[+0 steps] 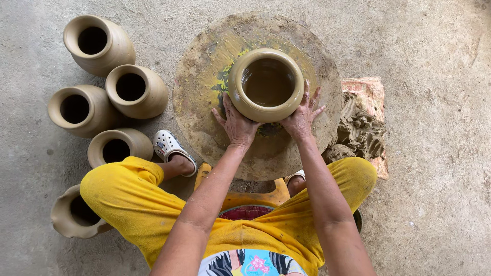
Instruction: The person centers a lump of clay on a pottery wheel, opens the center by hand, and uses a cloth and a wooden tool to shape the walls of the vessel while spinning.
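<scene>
Clay pot (266,84) on wheel (204,102): both hands (238,125) (302,115) open, palms cupping its sides.

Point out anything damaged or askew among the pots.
One pot, lower left by the knee, has a warped, uneven rim and leans. The four others look round. Both hands cup the wheel pot, which looks even.

Single head cam, aimed straight down from above at close range; potter's wheel (204,92) is framed top-centre.
</scene>
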